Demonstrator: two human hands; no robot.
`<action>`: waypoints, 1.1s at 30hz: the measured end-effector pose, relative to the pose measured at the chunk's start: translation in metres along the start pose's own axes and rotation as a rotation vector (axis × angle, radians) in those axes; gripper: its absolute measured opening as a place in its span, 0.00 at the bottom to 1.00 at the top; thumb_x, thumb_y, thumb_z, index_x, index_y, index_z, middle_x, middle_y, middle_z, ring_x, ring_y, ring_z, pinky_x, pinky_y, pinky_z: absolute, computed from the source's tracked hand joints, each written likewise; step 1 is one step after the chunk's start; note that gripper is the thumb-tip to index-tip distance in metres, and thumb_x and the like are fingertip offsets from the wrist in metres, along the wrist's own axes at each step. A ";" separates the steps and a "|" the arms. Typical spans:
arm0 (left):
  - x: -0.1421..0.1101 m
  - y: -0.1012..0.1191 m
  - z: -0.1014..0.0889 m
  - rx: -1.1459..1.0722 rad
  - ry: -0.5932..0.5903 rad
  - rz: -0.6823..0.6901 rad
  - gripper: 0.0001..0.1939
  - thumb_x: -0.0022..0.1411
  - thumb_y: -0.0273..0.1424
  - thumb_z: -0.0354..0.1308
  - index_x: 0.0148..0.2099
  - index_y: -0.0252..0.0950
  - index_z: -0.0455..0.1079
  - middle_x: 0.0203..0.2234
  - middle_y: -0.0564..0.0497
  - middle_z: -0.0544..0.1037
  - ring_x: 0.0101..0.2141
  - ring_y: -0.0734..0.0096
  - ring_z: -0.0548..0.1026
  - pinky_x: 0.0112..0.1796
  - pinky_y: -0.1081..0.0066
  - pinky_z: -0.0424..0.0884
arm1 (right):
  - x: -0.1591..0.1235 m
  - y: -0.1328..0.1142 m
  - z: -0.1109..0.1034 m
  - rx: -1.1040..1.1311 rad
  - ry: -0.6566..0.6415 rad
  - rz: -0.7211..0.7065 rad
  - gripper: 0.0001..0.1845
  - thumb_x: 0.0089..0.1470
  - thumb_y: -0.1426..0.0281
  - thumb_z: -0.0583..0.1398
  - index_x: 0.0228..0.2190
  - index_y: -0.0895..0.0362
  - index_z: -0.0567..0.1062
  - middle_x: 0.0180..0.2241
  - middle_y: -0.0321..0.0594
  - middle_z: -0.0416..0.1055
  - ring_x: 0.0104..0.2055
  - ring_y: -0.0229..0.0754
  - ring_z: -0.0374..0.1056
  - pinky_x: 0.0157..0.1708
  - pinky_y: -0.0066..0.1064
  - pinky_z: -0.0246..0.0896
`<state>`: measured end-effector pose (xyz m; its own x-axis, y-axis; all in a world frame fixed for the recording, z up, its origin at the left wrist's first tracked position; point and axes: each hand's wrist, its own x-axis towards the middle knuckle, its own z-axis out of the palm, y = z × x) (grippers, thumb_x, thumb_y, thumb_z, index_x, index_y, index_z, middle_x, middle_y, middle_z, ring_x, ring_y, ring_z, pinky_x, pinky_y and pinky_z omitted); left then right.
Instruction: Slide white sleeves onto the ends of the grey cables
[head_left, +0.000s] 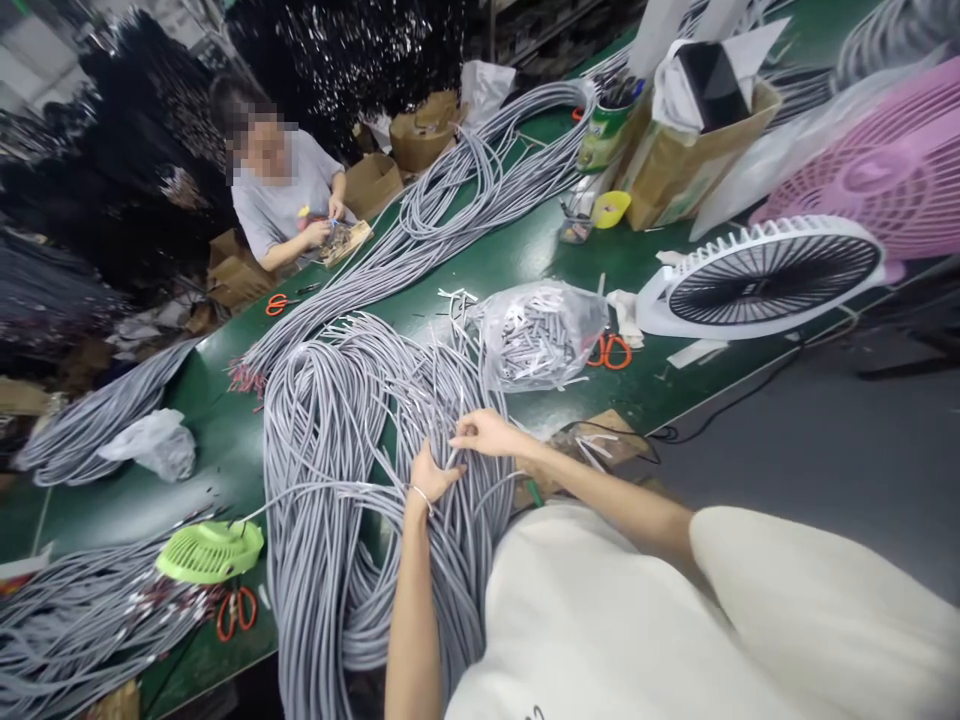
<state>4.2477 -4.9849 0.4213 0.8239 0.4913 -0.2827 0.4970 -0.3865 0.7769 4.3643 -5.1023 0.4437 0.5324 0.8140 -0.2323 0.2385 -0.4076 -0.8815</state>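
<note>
Long grey cables (322,480) lie bundled across the green table and hang over its near edge. My left hand (431,475), with a thin bracelet at the wrist, is closed around a grey cable over the bundle. Just to its right, my right hand (484,433) pinches at the end of that cable; its fingertips cover the tip. Beyond both hands, several loose cable ends with pale tips point up and left. A clear plastic bag (536,335) full of short white-grey pieces sits close behind my right hand.
Orange-handled scissors (616,352) lie by the bag. A white fan (765,280), a pink fan (885,165) and a cardboard box (675,150) stand at the right. A green fan (210,552) is at the left. A co-worker (289,190) sits across the table.
</note>
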 end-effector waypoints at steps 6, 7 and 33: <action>0.002 -0.004 0.000 -0.080 -0.023 0.035 0.25 0.38 0.27 0.67 0.41 0.33 0.65 0.36 0.49 0.75 0.42 0.60 0.73 0.47 0.60 0.67 | -0.005 0.011 0.014 0.619 -0.111 -0.070 0.28 0.37 0.50 0.64 0.30 0.63 0.74 0.15 0.29 0.62 0.17 0.30 0.54 0.21 0.26 0.53; 0.002 -0.004 0.001 -0.085 -0.025 0.025 0.24 0.38 0.27 0.67 0.40 0.33 0.65 0.35 0.50 0.75 0.42 0.61 0.73 0.47 0.61 0.66 | -0.005 0.009 0.019 0.672 -0.095 -0.077 0.29 0.37 0.48 0.63 0.31 0.63 0.74 0.15 0.29 0.62 0.17 0.30 0.55 0.21 0.26 0.53; -0.006 0.012 0.000 0.242 -0.070 -0.028 0.32 0.30 0.30 0.70 0.40 0.36 0.59 0.31 0.49 0.74 0.39 0.52 0.75 0.40 0.61 0.69 | -0.059 -0.035 0.012 -0.825 -0.238 -0.109 0.12 0.57 0.75 0.52 0.41 0.63 0.73 0.30 0.51 0.76 0.37 0.51 0.74 0.32 0.32 0.62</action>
<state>4.2485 -4.9929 0.4323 0.8218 0.4520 -0.3468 0.5633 -0.5534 0.6135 4.3149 -5.1316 0.4834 0.3096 0.8936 -0.3252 0.8410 -0.4168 -0.3448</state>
